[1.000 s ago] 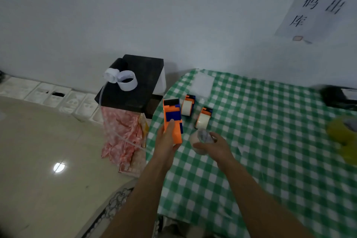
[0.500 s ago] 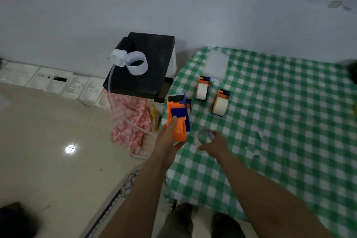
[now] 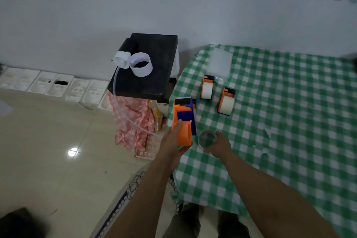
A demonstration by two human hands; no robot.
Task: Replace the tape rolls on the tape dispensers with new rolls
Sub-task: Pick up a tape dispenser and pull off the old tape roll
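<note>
My left hand point(image 3: 172, 143) grips an orange and blue tape dispenser point(image 3: 183, 120) by its handle, held over the left edge of the green checked table point(image 3: 289, 141). My right hand point(image 3: 218, 144) holds a clear tape roll point(image 3: 207, 138) just right of the dispenser, above the cloth. Two more orange dispensers loaded with white rolls lie on the cloth farther back, one point(image 3: 207, 88) on the left and one point(image 3: 226, 102) on the right. Part of another roll point(image 3: 194, 105) shows behind the held dispenser.
A black box point(image 3: 152, 67) stands left of the table with a white paper ring point(image 3: 141, 64) and a clear tube on it. Pink cloth point(image 3: 133, 121) hangs under it. White moulded trays point(image 3: 58, 87) line the wall on the tiled floor.
The view has tilted down and left, so the table sits more to the right. Both hands have come slightly nearer me, with the dispenser and the roll still held.
</note>
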